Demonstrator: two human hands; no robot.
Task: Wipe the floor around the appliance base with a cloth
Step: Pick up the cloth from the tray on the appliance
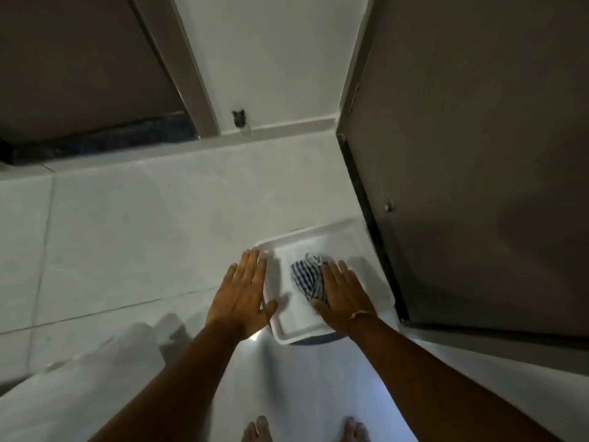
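A white square tray (318,234) lies on the pale tiled floor (143,234) beside the dark appliance (478,154) on the right. A blue-and-white striped cloth (306,277) sits crumpled inside the tray. My right hand (344,295) presses flat on the cloth with fingers spread. My left hand (242,295) rests flat and open on the tray's left rim, its thumb reaching inside the tray. Part of the cloth is hidden under my right palm.
A white wall and skirting (271,129) run behind the tray. A dark cabinet (79,74) with a black plinth stands at the upper left. My bare toes (258,429) show at the bottom edge. A dark round object (315,341) peeks from under the tray's near side.
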